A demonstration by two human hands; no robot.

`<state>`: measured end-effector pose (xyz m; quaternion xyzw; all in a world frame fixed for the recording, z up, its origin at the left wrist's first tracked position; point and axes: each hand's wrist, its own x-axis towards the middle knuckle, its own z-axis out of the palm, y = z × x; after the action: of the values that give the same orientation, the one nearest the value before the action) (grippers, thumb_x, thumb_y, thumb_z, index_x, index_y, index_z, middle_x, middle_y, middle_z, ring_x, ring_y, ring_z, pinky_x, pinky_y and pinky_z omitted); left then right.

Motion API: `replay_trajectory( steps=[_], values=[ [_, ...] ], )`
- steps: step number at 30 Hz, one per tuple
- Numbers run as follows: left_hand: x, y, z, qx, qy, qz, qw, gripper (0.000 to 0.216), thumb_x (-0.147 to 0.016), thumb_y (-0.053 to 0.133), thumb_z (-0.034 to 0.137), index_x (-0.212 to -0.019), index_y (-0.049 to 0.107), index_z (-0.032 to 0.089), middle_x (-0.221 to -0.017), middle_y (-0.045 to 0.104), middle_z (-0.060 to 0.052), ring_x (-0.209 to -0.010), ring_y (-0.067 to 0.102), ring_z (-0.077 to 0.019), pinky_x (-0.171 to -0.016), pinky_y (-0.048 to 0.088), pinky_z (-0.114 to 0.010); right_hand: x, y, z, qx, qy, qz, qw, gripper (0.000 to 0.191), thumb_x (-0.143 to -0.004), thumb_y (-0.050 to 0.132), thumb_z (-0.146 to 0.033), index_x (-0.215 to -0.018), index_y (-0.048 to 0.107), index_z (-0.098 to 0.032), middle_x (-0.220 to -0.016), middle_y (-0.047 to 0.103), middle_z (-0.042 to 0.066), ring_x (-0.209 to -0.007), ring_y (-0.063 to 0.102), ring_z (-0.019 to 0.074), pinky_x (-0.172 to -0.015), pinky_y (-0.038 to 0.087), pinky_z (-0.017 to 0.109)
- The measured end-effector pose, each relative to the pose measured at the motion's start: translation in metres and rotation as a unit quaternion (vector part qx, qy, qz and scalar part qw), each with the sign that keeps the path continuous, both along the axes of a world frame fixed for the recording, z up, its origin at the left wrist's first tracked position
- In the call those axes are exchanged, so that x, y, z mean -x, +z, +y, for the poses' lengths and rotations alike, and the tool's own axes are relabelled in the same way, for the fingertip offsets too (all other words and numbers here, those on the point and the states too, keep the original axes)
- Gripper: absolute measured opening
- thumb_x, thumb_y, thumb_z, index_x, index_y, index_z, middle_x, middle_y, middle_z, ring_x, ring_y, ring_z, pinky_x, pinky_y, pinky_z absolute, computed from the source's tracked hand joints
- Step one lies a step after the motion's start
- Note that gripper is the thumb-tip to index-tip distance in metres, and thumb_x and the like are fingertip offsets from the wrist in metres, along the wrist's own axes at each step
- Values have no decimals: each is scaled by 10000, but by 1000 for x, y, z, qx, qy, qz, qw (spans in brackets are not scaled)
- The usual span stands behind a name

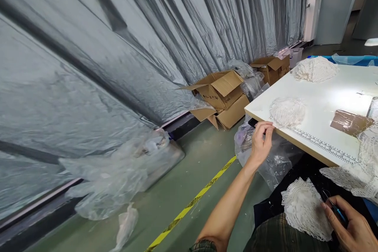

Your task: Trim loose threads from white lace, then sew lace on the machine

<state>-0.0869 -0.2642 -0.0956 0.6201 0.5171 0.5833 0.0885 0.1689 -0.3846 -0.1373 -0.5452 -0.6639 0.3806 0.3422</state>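
My left hand (261,141) reaches out to the near left corner of the white table (321,86). Its fingertips are pressed together at the table edge, and what they pinch, if anything, is hidden. Just beyond them lies a pile of white lace pieces (288,112). In my right hand (350,220) is a pair of thread snips (335,206) with a blue handle and thin metal blades. The thumb and fingers of that hand are beside a white lace piece (305,208) lying on my lap.
A ruler strip (321,143) runs along the table's near edge. Another lace pile (315,68) and a brown plastic-wrapped packet (350,123) lie on the table, with more lace (366,165) at right. Cardboard boxes (221,90) and plastic bags (118,173) stand on the floor by the grey curtain.
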Motion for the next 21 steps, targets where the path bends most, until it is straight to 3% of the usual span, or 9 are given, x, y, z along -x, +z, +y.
replay_trajectory(
  steps=[3,5,8,10,15,18,21],
  values=[
    [-8,4,-9,-54,30,-6,998,243,-962,497,375,-854,624,198,-945,640,-69,-902,613,-165,-806,496,-309,-4,8,3,-11,36,-23,999,389,-913,492,-545,-705,580,-228,-581,563,-11,-491,507,146,-465,441,238],
    [-21,6,-15,-63,16,-2,998,234,-934,533,386,-823,626,202,-878,650,-50,-837,610,-160,-762,488,-298,-5,15,3,-26,40,-26,999,399,-944,437,-524,-711,559,-223,-593,545,-7,-513,502,148,-480,435,245],
    [-50,1,-28,12,-69,18,997,345,-902,558,403,-619,568,207,-605,583,2,-574,523,-122,-600,427,-264,-7,23,0,-37,42,-15,998,421,-990,373,-491,-698,518,-224,-622,537,-4,-542,498,143,-508,424,246],
    [-71,-6,-36,90,-137,36,986,388,-883,568,417,-557,552,206,-530,550,10,-508,479,-115,-564,401,-263,-10,28,-5,-43,31,-6,999,398,-1002,377,-465,-731,534,-219,-640,546,-6,-556,502,141,-525,422,244],
    [-103,-22,-43,200,-226,45,952,285,-817,646,470,-794,687,189,-795,707,-55,-758,620,-188,-720,482,-310,-24,37,-17,-57,4,12,998,350,-996,410,-423,-790,591,-206,-666,586,11,-576,525,144,-537,439,236],
    [-103,-21,-51,192,-277,37,941,246,-862,625,386,-724,654,184,-730,671,-39,-692,603,-155,-666,464,-272,-29,39,-21,-63,-24,26,997,306,-972,467,-429,-848,630,-202,-689,623,23,-569,544,143,-512,436,230],
    [-98,-18,-70,136,-352,118,918,235,-893,589,305,-697,637,183,-718,651,-42,-669,591,-145,-643,446,-269,-25,38,-21,-53,-56,49,996,267,-919,550,-451,-885,628,-198,-683,626,19,-549,544,138,-499,441,227]
  ],
)
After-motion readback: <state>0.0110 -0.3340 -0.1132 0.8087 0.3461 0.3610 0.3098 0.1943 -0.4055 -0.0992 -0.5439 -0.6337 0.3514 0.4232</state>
